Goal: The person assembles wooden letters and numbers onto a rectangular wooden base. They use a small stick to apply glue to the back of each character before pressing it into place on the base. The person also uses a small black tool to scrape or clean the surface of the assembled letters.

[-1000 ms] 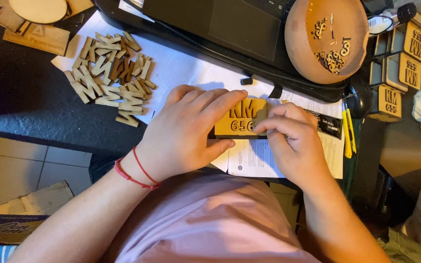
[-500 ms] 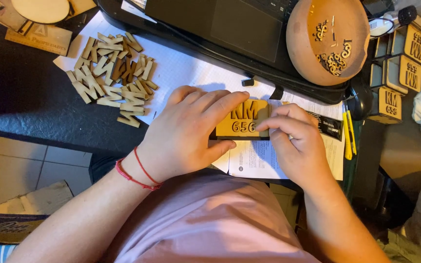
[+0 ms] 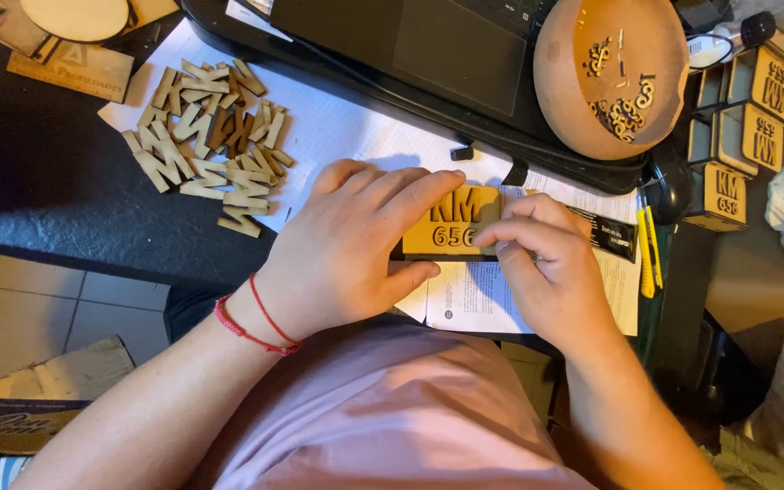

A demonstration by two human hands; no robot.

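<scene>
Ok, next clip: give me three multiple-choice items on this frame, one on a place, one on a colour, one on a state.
1. Where does the pile of loose wooden letters lie?
A. In the bowl
B. On the white paper, on the left hand's side
C. On the laptop

2. What colour is the cord on the left wrist?
A. Red
B. Blue
C. Green

3. How is the small wooden plaque held?
A. Lying untouched
B. Lifted by one hand alone
C. Between both hands on the desk

Answers:
1 B: the letters sit on the paper sheet, beyond the left hand.
2 A: the red cord circles the wrist.
3 C: the left hand and right hand both grip it.
</scene>
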